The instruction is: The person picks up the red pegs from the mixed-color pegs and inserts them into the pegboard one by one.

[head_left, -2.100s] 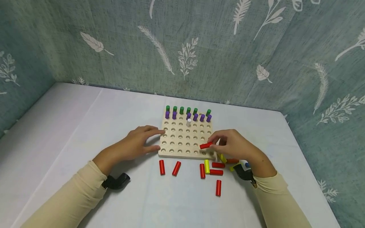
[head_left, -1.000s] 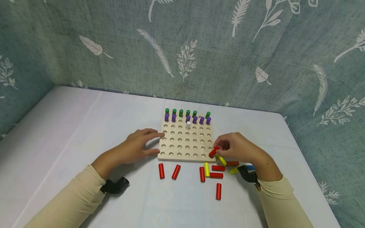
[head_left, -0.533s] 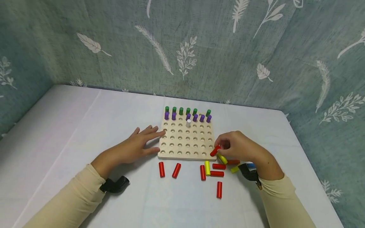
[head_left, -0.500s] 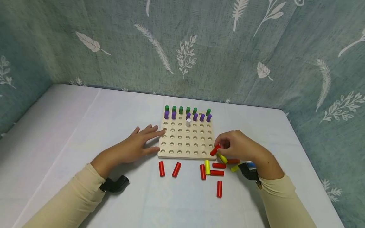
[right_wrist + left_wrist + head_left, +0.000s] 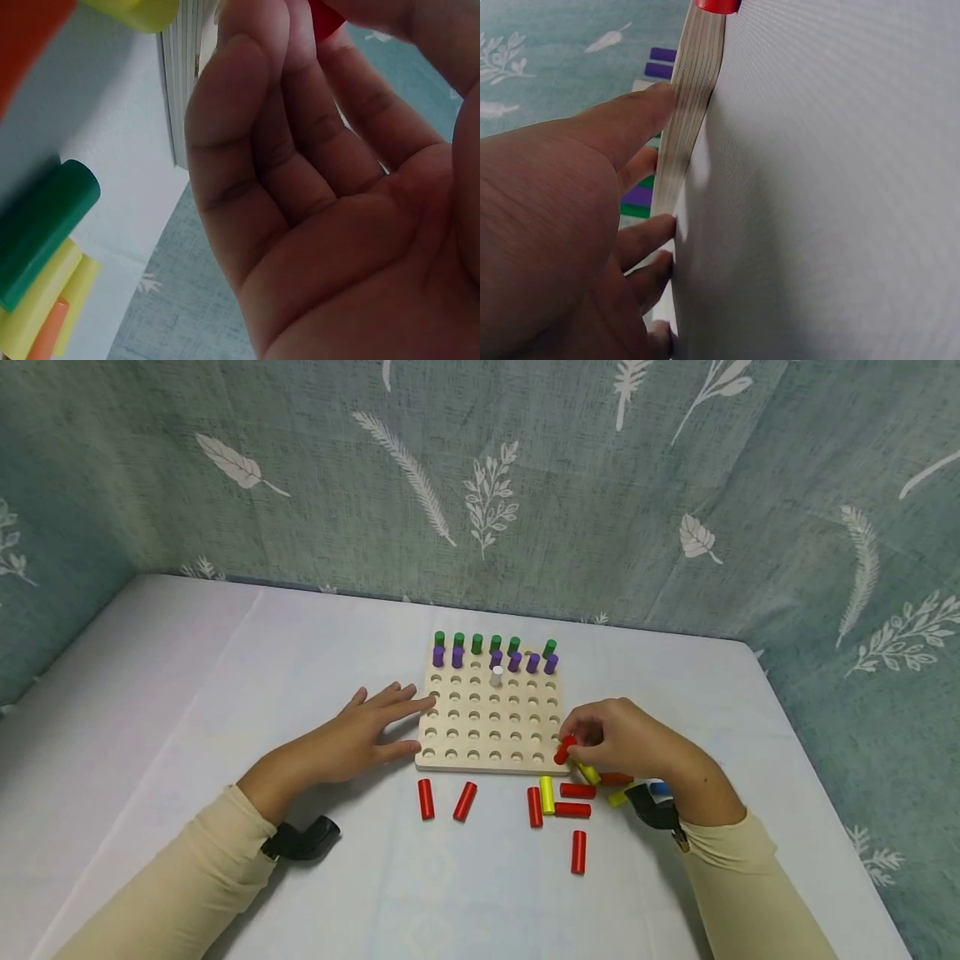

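A wooden pegboard (image 5: 483, 718) with rows of round holes lies in the middle of the table. My right hand (image 5: 626, 739) pinches a red peg (image 5: 566, 749) at the board's near right corner, the peg tilted with its lower end over the corner hole. In the right wrist view only a bit of that red peg (image 5: 326, 19) shows between the fingers. My left hand (image 5: 367, 735) rests spread against the board's left edge; its thumb and forefinger touch the wood. Green pegs (image 5: 477, 643) stand along the far row, purple pegs (image 5: 515, 662) before them, and one white peg (image 5: 497, 676) nearer.
Several loose red pegs (image 5: 578, 852) and yellow pegs (image 5: 547, 795) lie before the board, mostly right of centre. More lie under my right wrist, among them a green peg (image 5: 49, 232) in the right wrist view. A patterned cloth (image 5: 480, 485) hangs behind the white table.
My right hand has moved the red peg right and nearer to the board's corner, tilting it from nearly flat to steeper. My left hand stays at the edge, with its fingers spread a little wider.
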### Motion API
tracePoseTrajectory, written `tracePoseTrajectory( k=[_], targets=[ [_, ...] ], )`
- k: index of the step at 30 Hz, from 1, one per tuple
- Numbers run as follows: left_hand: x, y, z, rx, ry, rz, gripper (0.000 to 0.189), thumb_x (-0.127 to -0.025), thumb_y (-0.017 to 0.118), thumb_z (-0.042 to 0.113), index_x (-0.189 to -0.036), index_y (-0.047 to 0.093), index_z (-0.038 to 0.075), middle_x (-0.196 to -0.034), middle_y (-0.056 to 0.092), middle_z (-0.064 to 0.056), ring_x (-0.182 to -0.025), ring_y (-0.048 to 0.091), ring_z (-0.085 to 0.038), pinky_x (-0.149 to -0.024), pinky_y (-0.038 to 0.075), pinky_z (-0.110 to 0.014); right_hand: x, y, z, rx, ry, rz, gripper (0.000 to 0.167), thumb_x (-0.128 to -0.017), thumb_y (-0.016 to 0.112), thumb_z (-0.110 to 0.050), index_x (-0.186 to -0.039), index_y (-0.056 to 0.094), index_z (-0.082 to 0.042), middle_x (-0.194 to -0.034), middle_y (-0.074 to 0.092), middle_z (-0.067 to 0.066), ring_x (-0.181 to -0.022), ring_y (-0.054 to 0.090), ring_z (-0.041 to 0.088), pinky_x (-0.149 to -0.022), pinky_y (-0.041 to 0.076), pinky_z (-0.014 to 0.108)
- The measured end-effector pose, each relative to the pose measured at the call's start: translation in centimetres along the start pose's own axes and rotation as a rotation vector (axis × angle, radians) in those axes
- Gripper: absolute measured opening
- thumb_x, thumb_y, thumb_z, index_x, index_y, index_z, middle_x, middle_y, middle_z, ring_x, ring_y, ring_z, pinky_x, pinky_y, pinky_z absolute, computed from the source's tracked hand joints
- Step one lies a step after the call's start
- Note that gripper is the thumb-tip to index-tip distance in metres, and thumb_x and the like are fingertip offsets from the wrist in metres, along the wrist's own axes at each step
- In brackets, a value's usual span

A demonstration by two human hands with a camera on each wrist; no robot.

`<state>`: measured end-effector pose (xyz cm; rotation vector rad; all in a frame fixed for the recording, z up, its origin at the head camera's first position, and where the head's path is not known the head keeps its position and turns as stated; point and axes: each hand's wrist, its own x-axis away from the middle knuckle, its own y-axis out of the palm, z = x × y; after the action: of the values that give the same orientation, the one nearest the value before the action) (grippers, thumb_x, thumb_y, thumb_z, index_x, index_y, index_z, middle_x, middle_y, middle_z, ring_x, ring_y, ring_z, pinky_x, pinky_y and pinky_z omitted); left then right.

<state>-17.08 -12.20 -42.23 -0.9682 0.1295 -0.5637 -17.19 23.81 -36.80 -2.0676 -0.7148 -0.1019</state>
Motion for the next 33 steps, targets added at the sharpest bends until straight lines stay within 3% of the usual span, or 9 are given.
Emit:
tracePoseTrajectory(
  k=[6, 33],
  targets=[
    [0.1, -0.18, 0.07, 0.006, -0.005, -0.02, 0.07, -0.093, 0.068, 0.043, -0.155, 0.038, 0.029, -0.164, 0.03, -0.013, -0.155, 0.015, -0.036, -0.122, 0.001, -0.064, -0.16, 0.01, 0.04, -0.021, -0.019, -0.048, 0.016, -0.087, 0.077, -0.014, -0.103, 0.073, -0.013, -0.08, 0.064, -0.001, -0.076, 0.057, 0.017, -0.067, 0.055, 0.028],
    [-0.18, -0.14, -0.13, -0.002, 0.006, -0.019, 0.07, -0.095, 0.067, 0.042, -0.156, 0.035, 0.031, -0.165, 0.028, -0.012, -0.156, 0.014, -0.034, -0.123, -0.002, -0.062, -0.88, 0.39, 0.32, -0.032, -0.062, -0.09, 0.014, -0.089, 0.076, -0.014, -0.1, 0.067, -0.014, -0.076, 0.061, -0.001, -0.073, 0.057, 0.017, -0.064, 0.053, 0.029]
  ],
)
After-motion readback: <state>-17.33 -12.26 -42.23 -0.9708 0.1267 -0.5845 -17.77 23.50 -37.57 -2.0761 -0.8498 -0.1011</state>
